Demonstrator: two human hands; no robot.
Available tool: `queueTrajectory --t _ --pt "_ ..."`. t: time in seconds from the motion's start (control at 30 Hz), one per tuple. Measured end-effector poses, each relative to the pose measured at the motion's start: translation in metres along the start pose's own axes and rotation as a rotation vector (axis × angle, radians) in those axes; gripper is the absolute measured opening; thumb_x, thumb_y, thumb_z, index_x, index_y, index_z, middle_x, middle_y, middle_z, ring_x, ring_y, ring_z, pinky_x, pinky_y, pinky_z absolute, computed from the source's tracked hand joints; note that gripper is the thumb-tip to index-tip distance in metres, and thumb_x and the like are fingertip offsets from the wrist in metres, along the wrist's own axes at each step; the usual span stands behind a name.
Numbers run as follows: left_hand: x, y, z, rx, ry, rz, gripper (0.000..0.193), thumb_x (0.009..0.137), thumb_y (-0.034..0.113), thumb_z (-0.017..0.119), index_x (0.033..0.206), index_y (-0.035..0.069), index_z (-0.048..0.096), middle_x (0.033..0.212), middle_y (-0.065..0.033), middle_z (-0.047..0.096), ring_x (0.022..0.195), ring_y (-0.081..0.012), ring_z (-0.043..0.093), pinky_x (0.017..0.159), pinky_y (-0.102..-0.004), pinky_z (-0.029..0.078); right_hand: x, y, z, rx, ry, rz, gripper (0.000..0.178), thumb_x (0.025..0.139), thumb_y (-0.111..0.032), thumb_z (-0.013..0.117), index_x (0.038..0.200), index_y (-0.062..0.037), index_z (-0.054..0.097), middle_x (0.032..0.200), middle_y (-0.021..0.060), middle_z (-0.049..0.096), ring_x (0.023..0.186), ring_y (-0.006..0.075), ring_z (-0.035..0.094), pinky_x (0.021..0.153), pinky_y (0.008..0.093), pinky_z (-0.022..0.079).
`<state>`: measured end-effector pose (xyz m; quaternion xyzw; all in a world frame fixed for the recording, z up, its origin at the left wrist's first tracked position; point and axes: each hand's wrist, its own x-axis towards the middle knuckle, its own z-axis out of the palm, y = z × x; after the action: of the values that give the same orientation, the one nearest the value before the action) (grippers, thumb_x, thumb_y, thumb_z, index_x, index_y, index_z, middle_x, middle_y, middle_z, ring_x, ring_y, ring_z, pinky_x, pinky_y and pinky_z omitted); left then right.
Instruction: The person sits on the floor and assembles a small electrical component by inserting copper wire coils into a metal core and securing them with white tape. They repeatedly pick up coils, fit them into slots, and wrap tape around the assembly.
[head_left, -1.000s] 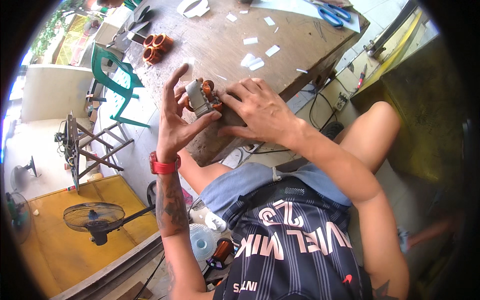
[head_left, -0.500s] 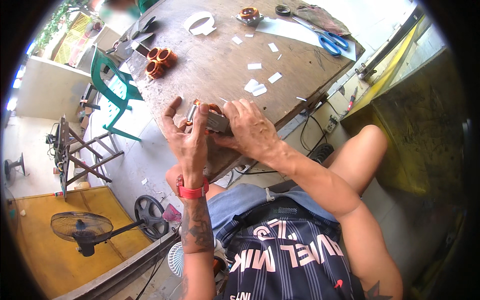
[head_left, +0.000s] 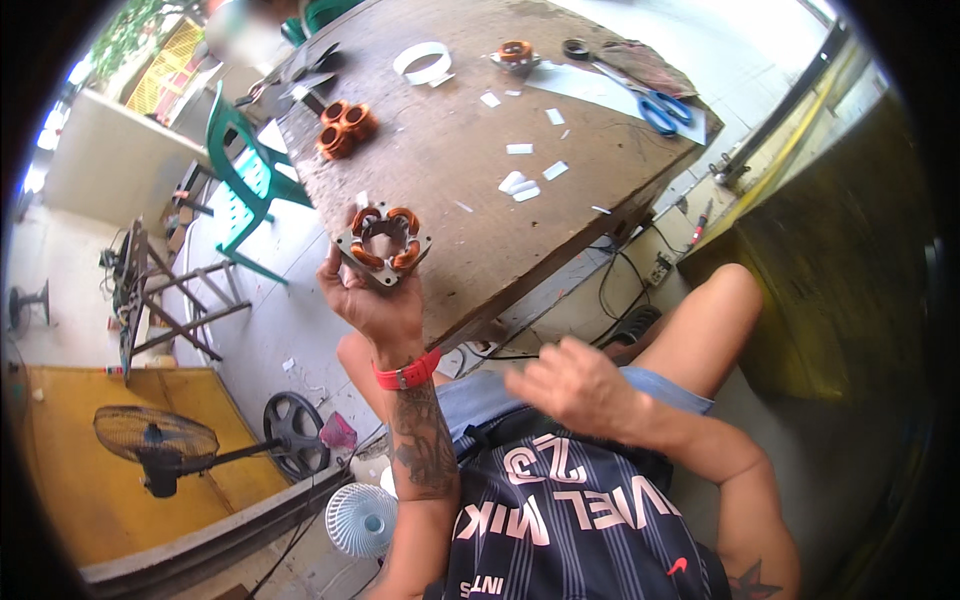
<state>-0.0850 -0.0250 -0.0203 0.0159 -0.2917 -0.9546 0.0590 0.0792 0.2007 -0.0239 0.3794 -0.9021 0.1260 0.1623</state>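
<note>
In my left hand (head_left: 383, 312) is a motor stator (head_left: 386, 268), a squarish metal core with copper coils around its round opening. The hand grips it from below and behind, at the near left part of the table, with the coil side facing up toward me. My right hand (head_left: 585, 390) is raised over my lap, apart from the stator. Its fingers are curled inward and blurred; whether anything is inside them is hidden. Several white paper pieces (head_left: 518, 185) lie on the table beyond, and a thin white sliver (head_left: 463, 207) lies right of the stator.
The wooden table (head_left: 450, 150) bears several copper coils (head_left: 347, 125), a white ring (head_left: 423, 64), another stator (head_left: 515, 56), a tape roll (head_left: 575, 49) and blue-handled scissors (head_left: 660, 112). A green chair (head_left: 265, 190) stands left; a black fan (head_left: 158, 440) is lower left.
My right hand has let go of the stator and moved back toward my lap. My left hand has turned the stator so that its coil side faces me.
</note>
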Motion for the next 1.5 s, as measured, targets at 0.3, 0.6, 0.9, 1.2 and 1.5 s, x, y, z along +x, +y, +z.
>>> queueTrajectory --t 0.3,0.6,0.9,1.2,1.5 --pt "-0.017 0.002 0.0 -0.158 -0.173 -0.228 0.077 0.11 0.057 0.047 0.159 -0.003 0.041 0.153 -0.0225 0.054 0.126 -0.0441 0.065 0.104 -0.0602 0.057 0.048 0.034 -0.028 0.445 0.505 0.126 0.043 0.09 -0.008 0.08 0.133 -0.0087 0.072 0.106 0.0049 0.075 0.082 0.024 0.067 0.079 0.0389 0.051" --pt "-0.032 0.012 0.008 -0.179 -0.309 -0.209 0.079 0.108 0.055 0.051 0.162 -0.001 0.038 0.154 -0.0216 0.054 0.123 -0.0419 0.067 0.101 -0.0569 0.059 0.029 0.014 -0.007 0.269 0.11 0.123 0.018 0.095 -0.02 0.078 0.109 -0.0102 0.075 0.09 0.0025 0.072 0.084 0.0208 0.065 0.079 0.0383 0.049" --pt "-0.038 0.004 0.012 -0.21 -0.294 -0.273 0.078 0.106 0.052 0.051 0.162 -0.002 0.038 0.15 -0.0234 0.056 0.12 -0.0424 0.069 0.098 -0.057 0.062 0.077 0.019 -0.019 0.452 0.496 0.368 0.038 0.094 -0.021 0.08 0.129 -0.0093 0.072 0.101 0.0053 0.076 0.091 0.0256 0.068 0.084 0.04 0.05" --pt "-0.029 0.011 0.008 -0.184 -0.276 -0.219 0.078 0.107 0.055 0.051 0.16 -0.001 0.042 0.15 -0.0208 0.057 0.121 -0.0428 0.067 0.1 -0.0578 0.058 0.022 0.027 -0.017 0.372 0.136 0.296 0.019 0.091 -0.015 0.079 0.111 -0.0139 0.079 0.091 0.001 0.077 0.087 0.0221 0.068 0.085 0.0383 0.048" --pt "-0.036 -0.008 0.026 -0.261 -0.298 -0.292 0.075 0.106 0.055 0.052 0.157 0.0 0.043 0.134 -0.0263 0.063 0.124 -0.0417 0.066 0.099 -0.0541 0.062 0.064 0.028 -0.038 0.152 0.335 0.102 0.026 0.092 -0.023 0.078 0.116 -0.0146 0.075 0.112 0.0018 0.065 0.105 0.0227 0.063 0.092 0.0383 0.048"
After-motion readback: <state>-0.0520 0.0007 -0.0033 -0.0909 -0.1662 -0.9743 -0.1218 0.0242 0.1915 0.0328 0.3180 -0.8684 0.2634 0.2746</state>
